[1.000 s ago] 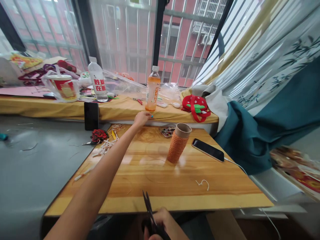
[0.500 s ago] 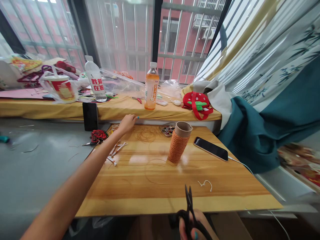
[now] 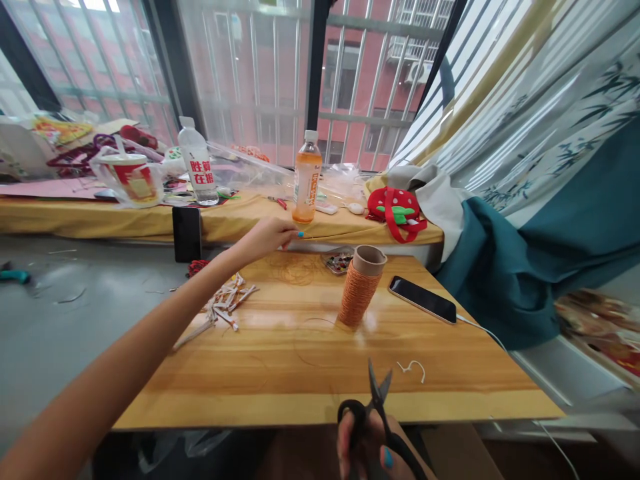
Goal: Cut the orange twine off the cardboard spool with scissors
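My left hand (image 3: 267, 239) reaches over the far side of the wooden table, its fingers pinched together; what lies between them, if anything, is too small to make out. Below it lies a loose coil of thin orange thread (image 3: 295, 270). My right hand (image 3: 367, 445) grips black scissors (image 3: 379, 395) at the front edge, blades spread and pointing away from me. Beyond the scissors stands a cardboard tube wound with orange cord (image 3: 360, 293), leaning slightly. A thin thread curves on the tabletop to its left. A short white string (image 3: 413, 367) lies right of the scissors.
White strips (image 3: 227, 303) lie in a pile at the table's left. A phone (image 3: 423, 299) on a cable lies at the right, and a clear tray of small beads (image 3: 337, 260) behind the tube. Bottles, including an orange drink (image 3: 307, 180), and a red strawberry bag (image 3: 395, 208) line the sill.
My left hand has moved right and slightly nearer the orange drink bottle, uncovering more of the white strips. The scissors' blades have spread wider, and my right hand has shifted slightly left.
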A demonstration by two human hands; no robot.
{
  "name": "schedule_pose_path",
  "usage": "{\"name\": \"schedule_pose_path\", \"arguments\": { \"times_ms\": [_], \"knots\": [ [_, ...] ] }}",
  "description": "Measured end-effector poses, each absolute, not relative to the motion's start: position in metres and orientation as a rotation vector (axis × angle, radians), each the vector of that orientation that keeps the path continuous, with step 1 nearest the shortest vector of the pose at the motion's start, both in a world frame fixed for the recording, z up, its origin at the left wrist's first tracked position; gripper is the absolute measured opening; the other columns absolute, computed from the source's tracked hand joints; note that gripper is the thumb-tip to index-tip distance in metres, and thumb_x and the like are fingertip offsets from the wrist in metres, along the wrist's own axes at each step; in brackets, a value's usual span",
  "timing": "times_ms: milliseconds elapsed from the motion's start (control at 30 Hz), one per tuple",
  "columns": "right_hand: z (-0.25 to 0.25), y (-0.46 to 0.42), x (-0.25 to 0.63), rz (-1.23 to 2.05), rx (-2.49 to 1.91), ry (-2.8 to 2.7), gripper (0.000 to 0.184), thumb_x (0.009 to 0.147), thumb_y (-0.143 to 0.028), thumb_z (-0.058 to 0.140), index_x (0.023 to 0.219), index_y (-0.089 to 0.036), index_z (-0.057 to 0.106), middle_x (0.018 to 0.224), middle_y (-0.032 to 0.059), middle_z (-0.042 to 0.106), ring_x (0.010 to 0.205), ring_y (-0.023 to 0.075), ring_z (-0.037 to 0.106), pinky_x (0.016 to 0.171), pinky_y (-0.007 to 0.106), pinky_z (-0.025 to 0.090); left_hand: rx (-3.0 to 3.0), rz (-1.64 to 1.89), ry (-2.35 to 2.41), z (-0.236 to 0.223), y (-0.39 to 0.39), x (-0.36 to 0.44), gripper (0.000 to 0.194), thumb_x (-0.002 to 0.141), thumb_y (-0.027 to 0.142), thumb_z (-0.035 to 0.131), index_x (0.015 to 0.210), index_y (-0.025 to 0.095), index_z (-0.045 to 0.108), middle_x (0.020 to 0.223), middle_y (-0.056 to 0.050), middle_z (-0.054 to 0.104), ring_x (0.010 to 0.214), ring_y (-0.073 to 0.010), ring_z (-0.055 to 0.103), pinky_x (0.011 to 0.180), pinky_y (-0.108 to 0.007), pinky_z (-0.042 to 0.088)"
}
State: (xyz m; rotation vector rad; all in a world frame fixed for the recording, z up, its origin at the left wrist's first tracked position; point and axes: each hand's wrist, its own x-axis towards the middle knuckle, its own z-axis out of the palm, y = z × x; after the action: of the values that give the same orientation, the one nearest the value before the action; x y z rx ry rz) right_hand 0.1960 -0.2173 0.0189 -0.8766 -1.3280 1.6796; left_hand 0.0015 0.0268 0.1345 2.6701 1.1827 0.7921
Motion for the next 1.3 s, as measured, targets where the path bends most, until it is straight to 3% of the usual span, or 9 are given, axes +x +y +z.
{"name": "schedule_pose_path", "arguments": {
  "times_ms": [100,200,367,733,900,1300],
  "knots": [
    [0.030,-0.204,0.172,1.719,-0.756,-1.439,0.052,0.073,-0.060,0.041,0.091,-0.013,0.055,0.071,0.0049,0.051,0.058,0.0092,0.042,0.051,0.020,0.034,2.680,0.748,1.216,0.157,-0.011,-0.005,0.031,0.079,0.025,0.041,0.058,0.012,0.059,0.041,0.004,0.046,0.041,-0.0065,0.039,0.047,-0.017,0.029],
    [0.036,-0.183,0.145,1.773,-0.615,-1.430,0.064,0.070,-0.067,0.037,0.090,-0.010,0.057,0.065,0.0046,0.051,0.046,0.0063,0.036,0.039,0.017,0.028,2.735,0.704,1.229,0.158,-0.039,-0.012,0.023,0.077,0.023,0.045,0.069,0.013,0.063,0.048,0.004,0.055,0.044,-0.0067,0.043,0.048,-0.017,0.030],
    [0.042,-0.152,0.120,1.864,-0.661,-1.187,0.069,0.069,-0.069,0.033,0.081,-0.008,0.060,0.063,0.0063,0.053,0.047,0.0074,0.040,0.034,0.016,0.028,2.789,0.613,1.227,0.140,-0.063,-0.032,0.025,0.080,0.026,0.043,0.077,0.016,0.066,0.066,-0.001,0.066,0.056,-0.0096,0.055,0.052,-0.017,0.033],
    [0.038,-0.140,0.109,1.711,-0.835,-1.108,0.058,0.070,-0.066,0.035,0.055,-0.012,0.051,0.042,-0.0021,0.047,0.030,0.0018,0.030,0.032,0.016,0.016,2.784,0.687,1.193,0.121,-0.076,-0.059,0.029,0.084,0.028,0.038,0.077,0.018,0.065,0.067,-0.001,0.067,0.060,-0.0102,0.061,0.052,-0.015,0.035],
    [0.031,-0.138,0.111,1.715,-0.904,-1.085,0.053,0.071,-0.063,0.040,0.053,-0.013,0.048,0.040,-0.0037,0.045,0.029,0.0018,0.027,0.030,0.017,0.010,2.779,0.664,1.231,0.115,-0.072,-0.063,0.027,0.083,0.028,0.040,0.079,0.020,0.066,0.069,-0.001,0.068,0.060,-0.0106,0.061,0.052,-0.016,0.036],
    [0.027,-0.154,0.111,1.908,-0.776,-1.121,0.063,0.068,-0.068,0.036,0.061,-0.009,0.055,0.046,0.0025,0.054,0.030,0.0020,0.033,0.029,0.015,0.014,2.717,0.732,1.449,0.117,-0.071,-0.060,0.022,0.080,0.024,0.046,0.081,0.020,0.067,0.075,-0.002,0.069,0.066,-0.0137,0.063,0.054,-0.018,0.037]
  ]
}}
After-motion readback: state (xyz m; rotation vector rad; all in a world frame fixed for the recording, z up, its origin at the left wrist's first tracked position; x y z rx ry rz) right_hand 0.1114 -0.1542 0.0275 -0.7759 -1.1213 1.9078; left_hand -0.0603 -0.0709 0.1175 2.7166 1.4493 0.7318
